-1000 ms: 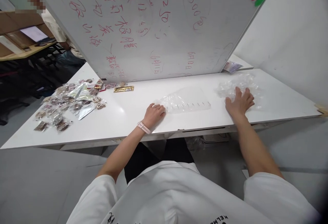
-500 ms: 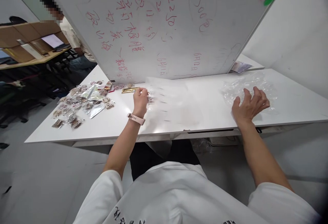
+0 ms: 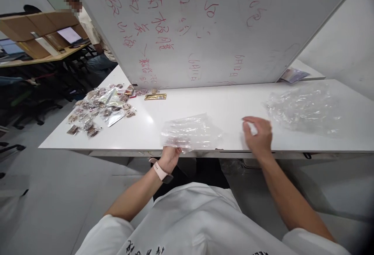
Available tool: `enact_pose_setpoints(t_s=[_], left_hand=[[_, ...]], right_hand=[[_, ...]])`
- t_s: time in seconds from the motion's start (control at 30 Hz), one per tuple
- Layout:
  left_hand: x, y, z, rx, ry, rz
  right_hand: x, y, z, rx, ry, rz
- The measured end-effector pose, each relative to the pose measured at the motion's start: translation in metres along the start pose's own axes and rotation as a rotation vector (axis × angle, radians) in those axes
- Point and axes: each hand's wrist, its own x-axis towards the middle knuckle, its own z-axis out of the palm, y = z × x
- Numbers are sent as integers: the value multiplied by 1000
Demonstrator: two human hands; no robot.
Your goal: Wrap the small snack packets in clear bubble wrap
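Left hand point(image 3: 170, 157) grips a clear bag point(image 3: 191, 132) at the table point(image 3: 222, 105) edge

From where I stand, the clear bag is over the front part of the table, in the middle, and its near corner reaches the table's edge. The left hand, with a pink-banded watch point(image 3: 160, 171) on the wrist, has its fingers closed on this corner; some of them are hidden by the plastic. The right hand point(image 3: 259, 136) is apart from the bag, to its right. Its fingers are loosely bent, with a gap between thumb and forefinger, and I see nothing held in them.

Near the right hand, further to the right, lies a loose heap of clear plastic point(image 3: 304, 109). On the left side there is a pile of small packets point(image 3: 97, 105), and a narrow gold packet point(image 3: 155, 97) lies just beside it. Behind these stands a whiteboard point(image 3: 216, 33) with red handwriting.
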Motion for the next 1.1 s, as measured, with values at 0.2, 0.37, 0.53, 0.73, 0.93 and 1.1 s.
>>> enact_pose_setpoints(t_s=[0.2,0.37,0.53,0.73,0.93,1.1], left_hand=[[-53,-14,36,-311,72,-196],[-63,-22,41,-237,46,-194],[-64,-31,40,-231,-15,-268],[-64,-28,40,-352,-178,-624],[-45,9,30,-206,-623,-668],[-22,48,19,-301,-292,-194]], right_hand=[[11,-92,-1,-91,-601,-388],[35,-77,23,-311,-863,-535],[42,-69,44,-76,-948,-523],[48,-73,51,718,-1093,-144],[18,-49,90,787,-553,461],[5,-45,92,664,-472,398]])
